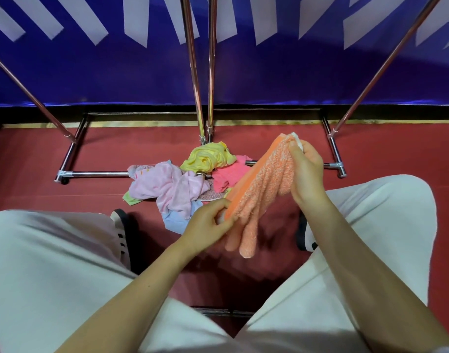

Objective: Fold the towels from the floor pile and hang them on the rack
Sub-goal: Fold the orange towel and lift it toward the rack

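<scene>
From the head view, the left hand point(205, 226) pinches the near end of an orange towel point(261, 189), and the right hand point(306, 169) grips its far end, holding it stretched above the red floor point(40, 159). The towel pile point(182, 179) lies on the floor against the rack point(203, 72) base bar, between the person's knees and the blue wall point(116, 72).
</scene>
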A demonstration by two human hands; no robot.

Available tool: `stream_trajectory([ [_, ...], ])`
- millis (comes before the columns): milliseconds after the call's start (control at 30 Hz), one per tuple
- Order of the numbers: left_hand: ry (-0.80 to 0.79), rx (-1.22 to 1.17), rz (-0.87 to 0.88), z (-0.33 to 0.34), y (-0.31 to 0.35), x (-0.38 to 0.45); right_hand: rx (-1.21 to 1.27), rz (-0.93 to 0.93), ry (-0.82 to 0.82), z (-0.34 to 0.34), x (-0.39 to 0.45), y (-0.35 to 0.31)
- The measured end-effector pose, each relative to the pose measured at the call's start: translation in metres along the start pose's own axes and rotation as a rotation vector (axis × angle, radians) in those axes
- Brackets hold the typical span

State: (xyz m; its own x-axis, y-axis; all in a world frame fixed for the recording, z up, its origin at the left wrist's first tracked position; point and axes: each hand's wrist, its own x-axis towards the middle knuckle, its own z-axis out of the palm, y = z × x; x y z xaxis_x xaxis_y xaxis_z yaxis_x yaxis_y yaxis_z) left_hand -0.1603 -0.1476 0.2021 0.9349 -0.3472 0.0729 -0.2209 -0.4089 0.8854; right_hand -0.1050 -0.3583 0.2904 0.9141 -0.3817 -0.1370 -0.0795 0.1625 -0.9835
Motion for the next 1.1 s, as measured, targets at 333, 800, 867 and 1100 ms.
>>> stream_trajectory([
  [333,0.243,0.100,0.032,-0.014,0.001,0.002,0.107,0.045,0.097,-0.017,0.015,0.007],
  [800,0.208,0.117,-0.144,-0.041,-0.010,0.000,0.205,0.087,0.224,-0.033,0.017,0.003],
  [867,0.226,0.049,-0.204,-0.040,-0.014,0.001,0.230,0.097,0.248,-0.036,0.018,0.002],
  [1100,0.280,0.129,-0.133,-0.058,-0.016,-0.002,0.189,0.081,0.253,-0.043,0.021,0.000],
])
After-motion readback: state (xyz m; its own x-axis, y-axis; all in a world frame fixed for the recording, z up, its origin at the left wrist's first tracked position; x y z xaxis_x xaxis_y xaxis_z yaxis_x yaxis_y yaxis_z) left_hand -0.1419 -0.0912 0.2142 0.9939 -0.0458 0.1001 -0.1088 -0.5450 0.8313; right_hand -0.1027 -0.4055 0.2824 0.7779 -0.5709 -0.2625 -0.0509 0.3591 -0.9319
